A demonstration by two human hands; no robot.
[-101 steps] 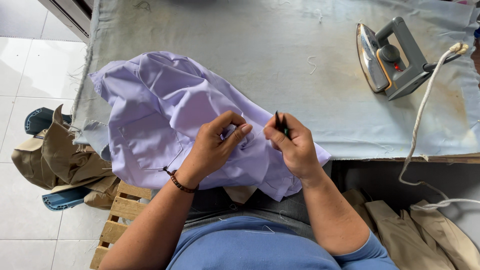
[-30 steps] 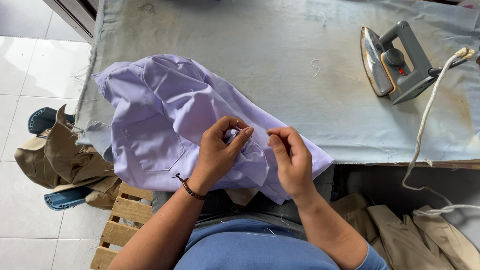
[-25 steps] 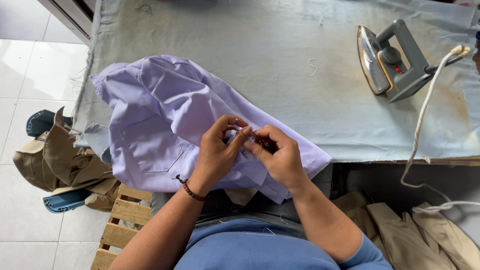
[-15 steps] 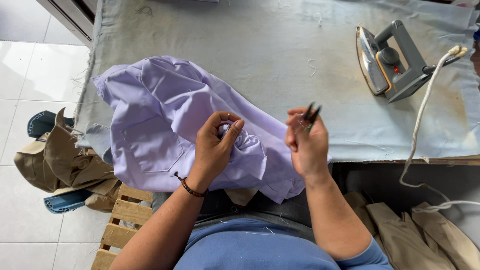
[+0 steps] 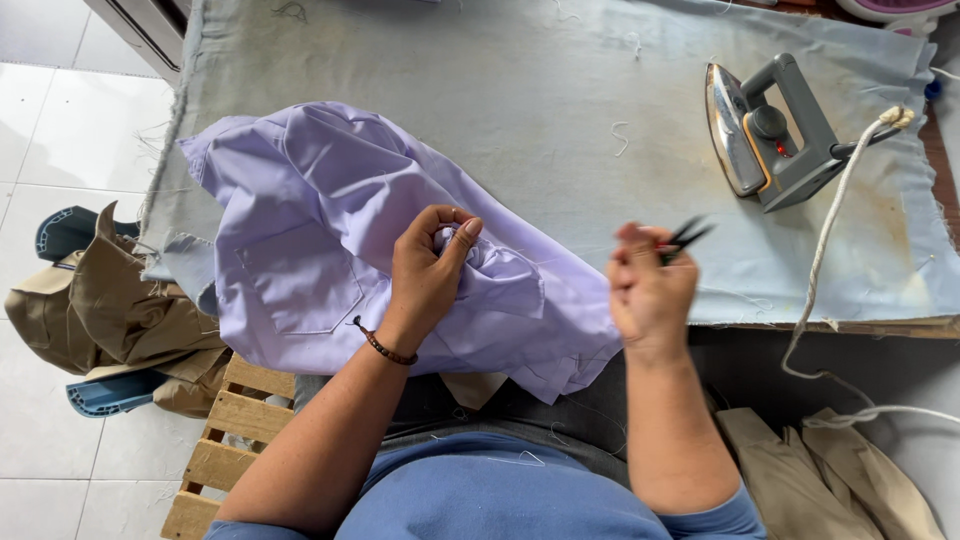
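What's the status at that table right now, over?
Left hand pinching bunched lilac shirt. Right hand raised clear, gripping small black snips. Iron parked far right, nothing in the way.

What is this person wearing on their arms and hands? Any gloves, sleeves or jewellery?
No gloves: both hands are bare. The left hand has a thin bracelet of dark brown beads at the wrist. The right hand is blurred, and no ring or band can be made out on it. Both forearms are uncovered; short blue sleeves of a blue top end above the elbows.
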